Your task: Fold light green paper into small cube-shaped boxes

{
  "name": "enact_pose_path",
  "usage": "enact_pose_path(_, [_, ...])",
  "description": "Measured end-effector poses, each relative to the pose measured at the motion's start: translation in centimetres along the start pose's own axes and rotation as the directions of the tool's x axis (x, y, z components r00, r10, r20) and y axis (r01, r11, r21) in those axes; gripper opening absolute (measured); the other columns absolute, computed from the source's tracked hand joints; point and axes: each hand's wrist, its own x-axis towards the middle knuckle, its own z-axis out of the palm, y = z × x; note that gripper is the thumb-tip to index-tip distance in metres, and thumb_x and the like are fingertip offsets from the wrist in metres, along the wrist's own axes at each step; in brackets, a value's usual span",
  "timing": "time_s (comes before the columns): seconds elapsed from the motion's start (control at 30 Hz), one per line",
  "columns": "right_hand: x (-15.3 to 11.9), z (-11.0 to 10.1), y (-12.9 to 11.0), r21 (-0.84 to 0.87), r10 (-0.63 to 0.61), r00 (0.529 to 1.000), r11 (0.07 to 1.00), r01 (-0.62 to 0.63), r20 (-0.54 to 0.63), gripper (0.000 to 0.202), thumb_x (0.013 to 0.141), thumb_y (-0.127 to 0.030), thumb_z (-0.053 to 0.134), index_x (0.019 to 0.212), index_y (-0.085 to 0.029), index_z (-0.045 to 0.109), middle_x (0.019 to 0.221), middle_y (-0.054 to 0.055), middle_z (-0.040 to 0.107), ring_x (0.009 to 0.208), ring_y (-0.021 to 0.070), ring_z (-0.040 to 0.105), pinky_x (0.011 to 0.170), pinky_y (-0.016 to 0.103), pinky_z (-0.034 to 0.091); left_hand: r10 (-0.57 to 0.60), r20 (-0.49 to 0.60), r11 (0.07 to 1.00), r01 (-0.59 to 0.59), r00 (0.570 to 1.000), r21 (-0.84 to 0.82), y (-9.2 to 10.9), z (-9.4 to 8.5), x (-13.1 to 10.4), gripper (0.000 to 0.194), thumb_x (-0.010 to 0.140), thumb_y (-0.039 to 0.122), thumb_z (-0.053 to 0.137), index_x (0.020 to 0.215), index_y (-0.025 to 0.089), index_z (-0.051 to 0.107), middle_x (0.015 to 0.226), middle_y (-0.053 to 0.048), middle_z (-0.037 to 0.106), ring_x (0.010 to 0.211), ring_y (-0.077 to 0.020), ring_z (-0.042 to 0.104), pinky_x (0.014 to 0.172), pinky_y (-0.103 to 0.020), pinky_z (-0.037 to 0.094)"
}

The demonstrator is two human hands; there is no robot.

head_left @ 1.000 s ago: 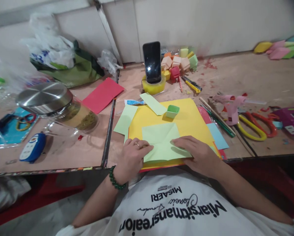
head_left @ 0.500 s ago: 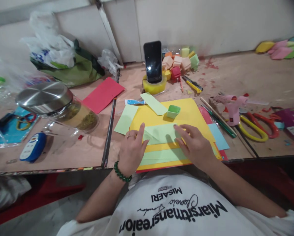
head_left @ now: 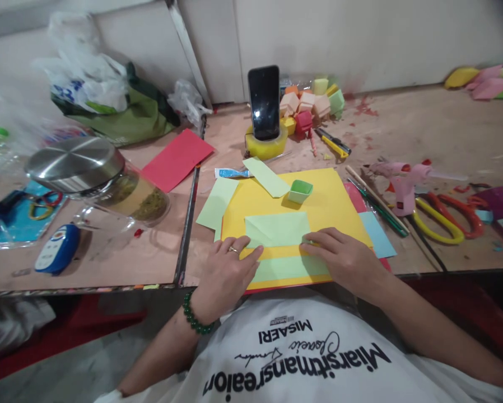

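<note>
A light green paper rectangle [head_left: 279, 229] with faint slanting crease lines lies on a yellow sheet [head_left: 318, 212]. At its lower left corner, my left hand [head_left: 228, 271] has index finger and thumb closed on the edge. The lower right corner is pinched by the bent fingers of my right hand [head_left: 344, 260]. Just below, between my hands, lies another green paper strip [head_left: 289, 268], its ends partly hidden. A small open green paper box [head_left: 301, 191] stands above the rectangle, beside a narrow green strip [head_left: 267, 177].
A phone [head_left: 264, 103] leans upright in a yellow tape roll [head_left: 266, 146] behind the sheets. To the right lie a pink glue gun [head_left: 405, 184], scissors [head_left: 440, 221] and pencils [head_left: 380, 204]. On the left are a lidded glass jar [head_left: 144, 198], red paper [head_left: 178, 159] and a blue-white device [head_left: 57, 249].
Both hands have come down from the green rectangle's upper part and sides to its lower corners. Their spread fingers have drawn in around the lower edge.
</note>
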Motion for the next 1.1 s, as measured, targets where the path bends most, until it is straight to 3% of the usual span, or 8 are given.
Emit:
enact_pose_path(0.17, [-1.1, -0.2, 0.0, -0.018, 0.090, 0.996, 0.996, -0.090, -0.008, 0.033, 0.086, 0.000, 0.038, 0.099, -0.015, 0.064, 0.097, 0.010, 0.068, 0.086, 0.0201, 0.057, 0.071, 0.034, 0.057, -0.219, 0.046, 0.889, 0.218, 0.975, -0.402, -0.6, 0.1, 0.3, 0.031, 0.088, 0.032, 0.056, 0.115, 0.019, 0.060, 0.122, -0.014, 0.052, 0.107, -0.0249, 0.053, 0.089, -0.042, 0.049])
enact_pose_path(0.3, [-1.1, 0.2, -0.4, -0.065, 0.130, 0.991, 0.989, -0.132, -0.028, 0.033, 0.083, 0.001, 0.039, 0.094, -0.017, 0.065, 0.096, 0.009, 0.069, 0.084, 0.0202, 0.057, 0.069, 0.034, 0.056, -0.431, 0.036, 0.767, 0.387, 0.902, -0.512, -0.8, 1.2, 1.5, 0.062, 0.080, 0.031, 0.064, 0.136, 0.020, 0.041, 0.110, -0.009, 0.057, 0.082, -0.0163, 0.055, 0.078, -0.036, 0.052])
enact_pose_path(0.4, [-1.1, 0.5, -0.5, -0.088, 0.130, 0.991, 0.987, -0.133, -0.039, 0.032, 0.082, 0.002, 0.039, 0.093, -0.016, 0.064, 0.096, 0.010, 0.069, 0.083, 0.0207, 0.057, 0.068, 0.034, 0.056, -0.471, 0.023, 0.727, 0.403, 0.882, -0.556, -1.0, 1.8, 2.1, 0.075, 0.078, 0.026, 0.065, 0.144, 0.020, 0.030, 0.093, -0.002, 0.058, 0.068, -0.0113, 0.050, 0.068, -0.029, 0.050])
enact_pose_path(0.57, [-1.1, 0.5, -0.6, -0.015, 0.167, 0.984, 0.986, -0.168, -0.060, 0.033, 0.082, 0.001, 0.039, 0.098, -0.019, 0.059, 0.098, 0.009, 0.068, 0.086, 0.0212, 0.059, 0.070, 0.035, 0.057, -0.385, -0.165, 0.773, 0.220, 0.908, -0.595, -0.1, 0.6, 2.1, 0.054, 0.083, 0.020, 0.059, 0.135, 0.021, 0.044, 0.073, 0.004, 0.053, 0.062, -0.0091, 0.051, 0.061, -0.022, 0.046])
enact_pose_path(0.63, [-0.9, 0.1, -0.9, 0.030, 0.204, 0.965, 0.979, -0.201, -0.167, 0.029, 0.084, -0.004, 0.044, 0.107, -0.020, 0.054, 0.108, 0.011, 0.064, 0.095, 0.0222, 0.060, 0.074, 0.037, 0.057, -0.248, -0.306, 0.886, 0.087, 0.919, -0.456, 0.8, -0.5, 1.8, 0.025, 0.085, 0.014, 0.056, 0.109, 0.021, 0.062, 0.074, 0.001, 0.058, 0.068, -0.0107, 0.053, 0.063, -0.023, 0.044])
enact_pose_path(0.7, [-0.6, -0.5, -1.4, 0.017, 0.194, 0.932, 0.980, -0.199, -0.307, 0.033, 0.085, -0.011, 0.054, 0.116, -0.022, 0.049, 0.118, 0.013, 0.059, 0.106, 0.0242, 0.058, 0.082, 0.040, 0.056, -0.028, -0.421, 0.965, -0.085, 0.906, -0.246, 1.9, -1.4, 1.6, 0.021, 0.086, 0.008, 0.051, 0.099, 0.019, 0.063, 0.076, -0.002, 0.061, 0.069, -0.0128, 0.053, 0.064, -0.027, 0.042])
enact_pose_path(0.87, [0.5, -0.7, -2.2, -0.090, 0.017, 0.953, 0.995, -0.047, -0.301, 0.029, 0.085, -0.008, 0.056, 0.108, -0.025, 0.057, 0.116, 0.009, 0.064, 0.109, 0.0228, 0.057, 0.087, 0.040, 0.052, 0.250, -0.310, 0.968, -0.228, 0.917, 0.106, 3.6, -1.6, 1.0, 0.016, 0.087, 0.010, 0.052, 0.100, 0.016, 0.061, 0.073, -0.001, 0.063, 0.064, -0.0154, 0.049, 0.059, -0.031, 0.033])
enact_pose_path(1.1, [0.6, 0.9, -1.9, 0.030, 0.026, 0.979, 0.999, -0.020, -0.201, 0.024, 0.085, -0.001, 0.046, 0.088, -0.018, 0.062, 0.098, 0.007, 0.073, 0.090, 0.0203, 0.063, 0.075, 0.037, 0.055, 0.112, -0.137, 0.992, -0.104, 0.984, 0.066, 1.8, -0.5, 0.6, 0.026, 0.086, 0.010, 0.048, 0.107, 0.017, 0.062, 0.099, -0.006, 0.068, 0.081, -0.0213, 0.052, 0.068, -0.036, 0.037])
